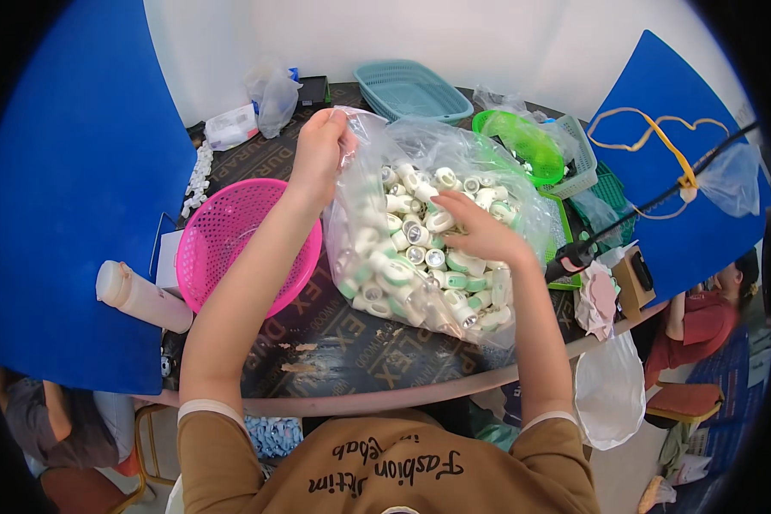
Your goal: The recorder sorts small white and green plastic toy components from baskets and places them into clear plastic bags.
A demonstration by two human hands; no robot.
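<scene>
A large clear plastic bag [364, 128] stands on the table in front of me, filled with small white and pale green flashlights [415, 233]. At its far left edge, my left hand [324, 141] is closed, pinching the plastic of the rim. Inside the bag's mouth, my right hand [480, 227] lies over the flashlights with its fingers stretched out and apart. Its fingertips are at the top of the pile, and no flashlight shows held in it. The lower flashlights are seen only blurrily through the plastic.
Left of the bag sits a pink basket [231, 240], beside a white bottle [141, 295] lying tilted. Blue-green baskets [411, 90] are stacked at the back. Right stand a green basket [522, 146] and a black rod-like arm [574, 257]. Blue panels [77, 171] flank the table.
</scene>
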